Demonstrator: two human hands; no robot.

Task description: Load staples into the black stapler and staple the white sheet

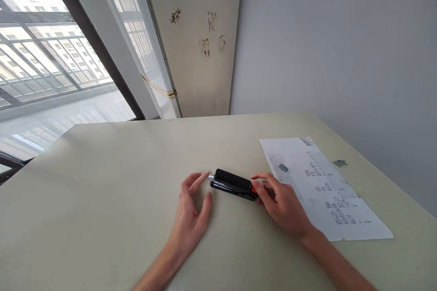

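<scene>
Your stapler [232,183], black, lies slantwise at the centre of the frame on the pale table [119,191], its left end higher than its right. A clear or silvery tongue [210,178] juts from that left end. Your left hand [193,216] is spread, thumb well away from the fingers, with the index fingertip at the tongue. Your right hand [285,204] is at the stapler's other end, thumb against the red part [254,188] and index finger reaching above it; you cannot tell whether it pinches or merely touches.

Right of centre lies a printed sheet [297,179], with a small dark-grey strip [283,168] upon it. Your right hand and wrist cross in front of the sheet's left edge; whether they rest on it is unclear. Beyond the sheet's right edge sits a flat grey scrap [340,163]. Along the top you have a window [51,50] at upper left, a yellowish strap [159,87], a beige panel [194,77] with brown patches, and a grey wall [324,41] at upper right.

Your right fingers hide part of the stapler's right end. The print is too small to read, and both forearms run out through the bottom edge.
</scene>
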